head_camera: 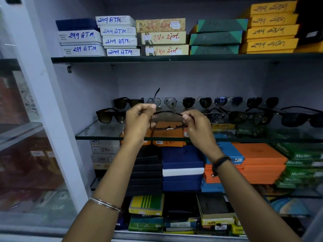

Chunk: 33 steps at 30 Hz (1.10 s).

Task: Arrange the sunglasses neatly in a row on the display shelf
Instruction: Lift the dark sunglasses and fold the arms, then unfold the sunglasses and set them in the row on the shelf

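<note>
Both my hands hold one thin dark-framed pair of glasses [167, 122] just above the front of the glass display shelf [97, 137]. My left hand [138, 119] pinches its left temple, my right hand [195, 124] pinches the right one. Behind them, a back row of sunglasses runs across the shelf: a black pair [127, 102], a clear aviator pair [162, 102] with one temple sticking up, and dark aviators [196, 102]. A front row has a brown-lensed pair [110, 116] at the left and black pairs [248, 117] to the right.
Stacked labelled boxes [120, 35] fill the shelf above. Orange, blue and green boxes [258, 159] are piled under the glass shelf. A white cabinet post [52, 119] and a glass door [22, 154] stand at the left.
</note>
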### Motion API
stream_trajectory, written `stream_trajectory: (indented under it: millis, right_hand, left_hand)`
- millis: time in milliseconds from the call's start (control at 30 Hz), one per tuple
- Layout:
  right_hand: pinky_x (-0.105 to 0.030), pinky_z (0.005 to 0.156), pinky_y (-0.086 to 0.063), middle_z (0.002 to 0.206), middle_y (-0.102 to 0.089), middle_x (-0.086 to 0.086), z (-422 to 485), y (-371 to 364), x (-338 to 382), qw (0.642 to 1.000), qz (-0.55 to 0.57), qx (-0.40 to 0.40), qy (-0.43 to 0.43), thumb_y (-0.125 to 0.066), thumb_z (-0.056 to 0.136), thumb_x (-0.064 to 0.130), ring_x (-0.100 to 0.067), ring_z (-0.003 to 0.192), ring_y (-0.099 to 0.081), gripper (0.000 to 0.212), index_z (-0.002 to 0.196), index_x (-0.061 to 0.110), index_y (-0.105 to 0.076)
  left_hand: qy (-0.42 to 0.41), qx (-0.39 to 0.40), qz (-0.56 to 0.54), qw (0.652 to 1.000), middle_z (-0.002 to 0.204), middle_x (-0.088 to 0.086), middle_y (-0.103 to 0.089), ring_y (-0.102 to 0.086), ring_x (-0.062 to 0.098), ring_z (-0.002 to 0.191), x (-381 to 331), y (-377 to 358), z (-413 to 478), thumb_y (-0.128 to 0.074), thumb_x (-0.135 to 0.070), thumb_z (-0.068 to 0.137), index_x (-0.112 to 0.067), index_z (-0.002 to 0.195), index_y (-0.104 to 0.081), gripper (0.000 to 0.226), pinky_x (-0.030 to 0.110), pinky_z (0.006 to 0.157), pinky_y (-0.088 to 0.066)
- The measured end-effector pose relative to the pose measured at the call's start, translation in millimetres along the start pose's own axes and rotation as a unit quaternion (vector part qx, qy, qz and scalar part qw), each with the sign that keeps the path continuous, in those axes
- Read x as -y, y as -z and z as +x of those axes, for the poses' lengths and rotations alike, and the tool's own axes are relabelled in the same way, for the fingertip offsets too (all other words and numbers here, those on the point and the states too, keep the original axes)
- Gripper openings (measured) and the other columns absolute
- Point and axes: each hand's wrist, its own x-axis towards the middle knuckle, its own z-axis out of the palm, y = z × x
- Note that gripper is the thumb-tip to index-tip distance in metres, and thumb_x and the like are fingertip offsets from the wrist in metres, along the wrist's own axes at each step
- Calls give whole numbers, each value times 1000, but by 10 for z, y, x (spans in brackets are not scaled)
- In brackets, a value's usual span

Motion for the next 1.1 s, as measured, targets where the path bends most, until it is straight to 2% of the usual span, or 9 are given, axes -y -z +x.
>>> stream_trajectory:
  millis: [167,333,500,567,633,800,1000,1067,1100]
  right_hand:
    - [-22,71,-43,90,-56,0,-26,-68,44,985,116,-77,-98,-39,96,20,-13,86,-52,19,101,12,-56]
    - [-32,66,-50,77,-54,1,132,-6,30,940,253,-133,-185,-34,97,27,-14,69,-56,16,95,18,-47]
    - [-19,57,-47,75,-56,3,178,-72,146,986,86,-107,-95,-31,98,20,-11,65,-56,19,103,10,-46]
    - [-31,58,-49,78,-61,-4,163,-108,155,990,-15,-133,-42,-31,98,19,-18,67,-59,18,105,9,-45]
    - [-36,56,-50,79,-63,-8,158,-117,133,986,-67,-154,-13,-32,98,19,-20,66,-60,18,106,8,-45]
    - [-25,47,-42,78,-62,0,181,-104,93,981,-105,-162,-27,-35,98,21,-15,60,-55,20,108,7,-46]
    - [-14,52,-45,83,-68,5,265,-97,34,982,47,-132,-129,-38,97,21,-6,62,-61,18,108,10,-48]
    - [-12,50,-46,77,-66,7,268,-149,34,983,56,-106,-136,-41,96,19,-4,61,-61,14,108,13,-44]
    - [-13,50,-46,74,-66,8,273,-174,41,984,54,-104,-133,-43,95,18,-5,62,-62,14,109,14,-43]
  left_hand:
    - [-21,-6,18,1000,88,3,-60,-61,12,76,13,-9,39,-59,-15,87,-22,78,-62,11,17,50,-52]
    - [-34,-27,31,999,84,0,-60,-60,4,54,42,104,87,-51,-13,92,-15,88,-58,8,16,47,-53]
    - [-13,104,35,994,78,-1,-63,-57,10,70,-46,35,-4,-35,-49,91,-16,92,-64,44,20,51,-51]
    - [-26,144,56,988,79,-1,-65,-54,11,70,-72,33,-28,-35,-56,84,-21,88,-67,47,22,50,-48]
    - [-49,168,66,982,81,-2,-65,-51,8,69,-84,70,-37,-41,-53,82,-22,85,-68,41,22,51,-44]
    - [-75,260,108,957,86,-1,-65,-53,0,68,-76,214,-26,-59,-33,83,-7,88,-67,28,8,54,-42]
    - [-48,132,74,987,74,-6,-58,-54,3,64,32,267,90,-54,-20,90,-13,79,-61,15,15,53,-46]
    - [-30,131,80,988,83,-4,-62,-59,6,75,67,248,121,-54,-20,90,-18,94,-57,5,18,60,-48]
    - [-27,135,93,986,91,-1,-63,-61,8,85,92,235,129,-55,-20,90,-20,107,-51,18,21,62,-50]
